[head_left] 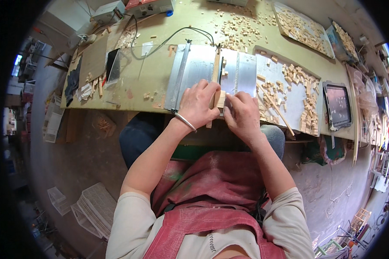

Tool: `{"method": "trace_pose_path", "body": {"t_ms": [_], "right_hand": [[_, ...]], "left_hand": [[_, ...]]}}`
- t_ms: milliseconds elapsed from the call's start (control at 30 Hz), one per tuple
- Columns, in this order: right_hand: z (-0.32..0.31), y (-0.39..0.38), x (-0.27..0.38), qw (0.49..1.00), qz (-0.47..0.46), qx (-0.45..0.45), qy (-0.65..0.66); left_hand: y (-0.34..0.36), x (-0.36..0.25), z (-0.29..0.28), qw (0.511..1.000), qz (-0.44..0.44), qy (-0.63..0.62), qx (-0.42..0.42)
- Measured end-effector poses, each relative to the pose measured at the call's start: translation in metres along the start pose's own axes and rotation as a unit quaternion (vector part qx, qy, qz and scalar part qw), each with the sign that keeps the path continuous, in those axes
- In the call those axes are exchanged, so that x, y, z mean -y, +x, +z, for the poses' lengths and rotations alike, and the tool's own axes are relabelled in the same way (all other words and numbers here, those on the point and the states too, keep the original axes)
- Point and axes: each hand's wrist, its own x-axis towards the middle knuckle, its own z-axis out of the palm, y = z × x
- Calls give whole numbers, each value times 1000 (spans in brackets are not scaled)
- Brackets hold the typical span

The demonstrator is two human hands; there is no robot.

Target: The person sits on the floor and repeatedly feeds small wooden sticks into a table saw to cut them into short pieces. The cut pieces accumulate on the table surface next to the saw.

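On a small metal saw table (199, 64), a pale wooden block (221, 99) lies between my two hands. My left hand (198, 102), with a silver bangle at the wrist, is closed with its fingertips and thumb against the block's left side. Under its fingers runs a long wooden strip (215, 67) laid lengthwise on the metal, its near end poking out below the hand. My right hand (243, 113) is closed from the other side, fingers bent and pressed at the block; its fingertips are partly hidden. Beyond them, small cut pieces (224, 64) line a dark narrow slot.
To the right, a board (298, 93) carries many small wooden blocks and a thin stick (275, 108). Behind stands a tray of blocks (302, 28); a black-framed tray (337, 105) lies far right. A black cable (173, 36) loops behind the saw table. A clear sheet (147, 73) lies left.
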Motion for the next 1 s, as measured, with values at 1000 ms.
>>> {"method": "trace_pose_path", "body": {"t_ms": [1000], "right_hand": [[-3, 20, -31, 987, 24, 79, 135]], "left_hand": [[16, 18, -9, 991, -56, -115, 50]]}}
